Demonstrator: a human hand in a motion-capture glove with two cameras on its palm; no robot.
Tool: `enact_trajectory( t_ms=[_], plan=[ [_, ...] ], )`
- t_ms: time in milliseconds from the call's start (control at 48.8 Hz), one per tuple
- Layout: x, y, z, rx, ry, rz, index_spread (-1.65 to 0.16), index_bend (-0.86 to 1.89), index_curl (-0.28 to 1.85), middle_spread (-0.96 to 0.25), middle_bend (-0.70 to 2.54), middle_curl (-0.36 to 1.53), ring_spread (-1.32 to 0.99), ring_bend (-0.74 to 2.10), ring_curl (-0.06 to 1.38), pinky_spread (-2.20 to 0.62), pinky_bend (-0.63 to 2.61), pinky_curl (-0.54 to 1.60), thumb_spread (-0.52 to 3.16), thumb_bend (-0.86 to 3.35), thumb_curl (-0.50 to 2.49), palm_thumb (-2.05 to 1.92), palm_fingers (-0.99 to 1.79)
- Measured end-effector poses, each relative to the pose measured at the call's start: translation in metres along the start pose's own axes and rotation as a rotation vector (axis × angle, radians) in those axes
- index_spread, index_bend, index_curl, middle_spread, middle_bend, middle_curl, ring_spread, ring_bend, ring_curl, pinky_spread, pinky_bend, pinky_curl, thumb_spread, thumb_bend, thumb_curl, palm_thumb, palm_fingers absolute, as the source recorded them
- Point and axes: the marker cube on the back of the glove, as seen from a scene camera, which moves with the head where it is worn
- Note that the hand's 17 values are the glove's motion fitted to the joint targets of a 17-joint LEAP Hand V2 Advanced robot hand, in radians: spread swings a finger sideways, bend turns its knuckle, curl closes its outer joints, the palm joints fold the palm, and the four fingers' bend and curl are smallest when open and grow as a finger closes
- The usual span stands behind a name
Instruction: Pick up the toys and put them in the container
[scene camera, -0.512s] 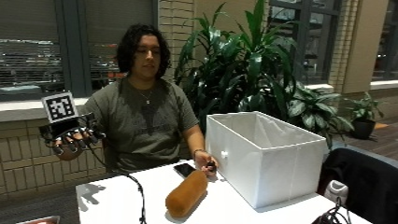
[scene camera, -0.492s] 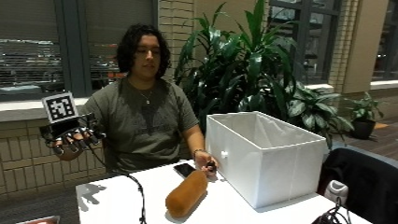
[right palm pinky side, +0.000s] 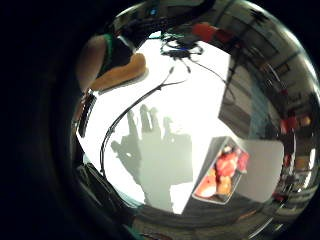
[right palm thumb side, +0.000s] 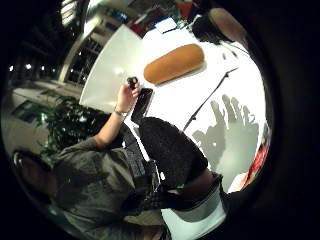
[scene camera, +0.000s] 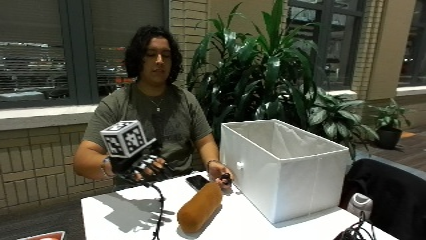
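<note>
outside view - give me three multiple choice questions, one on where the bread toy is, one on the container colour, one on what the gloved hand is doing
1. Where is the bread-shaped toy?
A. inside the container
B. on the table beside the container
C. in the gloved hand

2. What colour is the container?
A. white
B. red
C. black

3. What is the gloved right hand doing?
A. gripping the toy
B. pressing on the container
C. hovering above the table, holding nothing

Answers:
1. B, it lies on the white tabletop next to the container's wall.
2. A, all visible walls are white.
3. C, it is raised with fingers spread, its shadow on the tabletop.
</note>
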Motion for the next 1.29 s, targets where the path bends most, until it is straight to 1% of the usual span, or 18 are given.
enact_trajectory(
  t_ms=[41, 102, 307, 348, 410, 451, 471, 492, 533, 615, 717, 819, 922, 983, 1045, 1168, 1250, 1290],
  plan=[
    [-0.01, -0.015, 0.015, -0.05, 0.03, -0.139, -0.38, 0.19, 0.22, -0.16, 0.21, 0.16, -0.31, 0.4, 0.16, -0.05, 0.55, 0.24, 1.2, -0.06, 0.08, -0.09, 0.39],
    [-0.026, -0.042, 0.036, -0.066, 0.071, -0.226, -0.38, 0.19, 0.23, -0.16, 0.22, 0.18, -0.32, 0.37, 0.16, -0.05, 0.56, 0.25, 1.2, -0.06, 0.09, -0.08, 0.36],
    [-0.051, -0.119, 0.103, -0.142, 0.177, -0.318, -0.38, 0.11, 0.24, -0.19, 0.27, 0.24, -0.33, 0.31, 0.17, -0.05, 0.62, 0.29, 1.1, -0.07, 0.13, -0.09, 0.18],
    [-0.053, -0.129, 0.119, -0.155, 0.194, -0.333, -0.36, 0.02, 0.2, -0.2, 0.31, 0.26, -0.35, 0.34, 0.18, -0.06, 0.66, 0.3, 1.03, -0.08, 0.14, -0.09, 0.11],
    [-0.055, -0.143, 0.137, -0.092, 0.237, -0.36, -0.35, 0.0, 0.16, -0.2, 0.35, 0.28, -0.37, 0.44, 0.2, -0.07, 0.68, 0.31, 0.95, -0.08, 0.16, -0.1, 0.09],
    [-0.056, -0.151, 0.141, -0.004, 0.234, -0.37, -0.35, 0.01, 0.14, -0.22, 0.39, 0.29, -0.4, 0.59, 0.24, -0.1, 0.68, 0.3, 0.92, -0.08, 0.17, -0.1, 0.23],
    [-0.056, -0.155, 0.141, 0.034, 0.224, -0.372, -0.36, 0.05, 0.13, -0.23, 0.48, 0.32, -0.41, 0.78, 0.29, -0.14, 0.66, 0.29, 0.9, -0.09, 0.17, -0.11, 0.58],
    [-0.057, -0.157, 0.14, 0.06, 0.213, -0.374, -0.36, 0.13, 0.13, -0.26, 0.62, 0.35, -0.42, 0.86, 0.28, -0.19, 0.66, 0.26, 0.9, -0.09, 0.18, -0.11, 0.98],
    [-0.058, -0.161, 0.137, 0.084, 0.205, -0.381, -0.36, 0.14, 0.12, -0.28, 0.68, 0.36, -0.41, 0.94, 0.28, -0.25, 0.66, 0.24, 0.9, -0.09, 0.18, -0.11, 1.2],
    [-0.061, -0.162, 0.124, 0.107, 0.236, -0.414, -0.35, 0.22, 0.19, -0.29, 0.88, 0.45, -0.39, 1.1, 0.4, -0.32, 0.74, 0.33, 0.98, -0.06, 0.18, -0.08, 1.4],
    [-0.073, -0.15, 0.089, 0.192, 0.147, -0.4, -0.34, 0.3, 0.24, -0.28, 0.99, 0.52, -0.36, 1.22, 0.48, -0.36, 0.83, 0.39, 1.09, -0.03, 0.19, -0.04, 1.4],
    [-0.111, -0.139, 0.021, 0.354, 0.039, -0.385, -0.33, 0.4, 0.29, -0.27, 1.05, 0.55, -0.34, 1.29, 0.51, -0.38, 0.9, 0.43, 1.18, -0.02, 0.2, -0.03, 1.35],
    [-0.187, -0.129, -0.051, 0.498, -0.031, -0.55, -0.32, 0.49, 0.34, -0.26, 1.09, 0.58, -0.33, 1.33, 0.53, -0.4, 0.96, 0.46, 1.24, -0.02, 0.22, -0.02, 1.31],
    [-0.234, -0.128, -0.083, 0.484, -0.139, -0.665, -0.31, 0.54, 0.37, -0.26, 1.11, 0.59, -0.32, 1.35, 0.53, -0.4, 0.98, 0.48, 1.27, -0.02, 0.22, -0.02, 1.29],
    [-0.277, -0.143, -0.108, 0.458, -0.196, -0.708, -0.31, 0.57, 0.39, -0.26, 1.13, 0.6, -0.32, 1.37, 0.54, -0.4, 1.0, 0.49, 1.29, -0.03, 0.22, -0.03, 1.26],
    [-0.324, -0.2, -0.125, 0.453, -0.042, -0.692, -0.3, 0.61, 0.44, -0.25, 1.17, 0.62, -0.31, 1.4, 0.54, -0.4, 1.03, 0.51, 1.3, -0.04, 0.22, -0.05, 1.23],
    [-0.37, -0.227, -0.131, 0.362, -0.203, -0.59, -0.29, 0.62, 0.47, -0.25, 1.18, 0.63, -0.31, 1.41, 0.54, -0.4, 1.04, 0.51, 1.3, -0.04, 0.22, -0.06, 1.21],
    [-0.375, -0.245, -0.125, 0.365, -0.113, -0.6, -0.29, 0.63, 0.48, -0.25, 1.18, 0.63, -0.31, 1.42, 0.54, -0.4, 1.05, 0.52, 1.3, -0.04, 0.22, -0.06, 1.2]
  ],
)
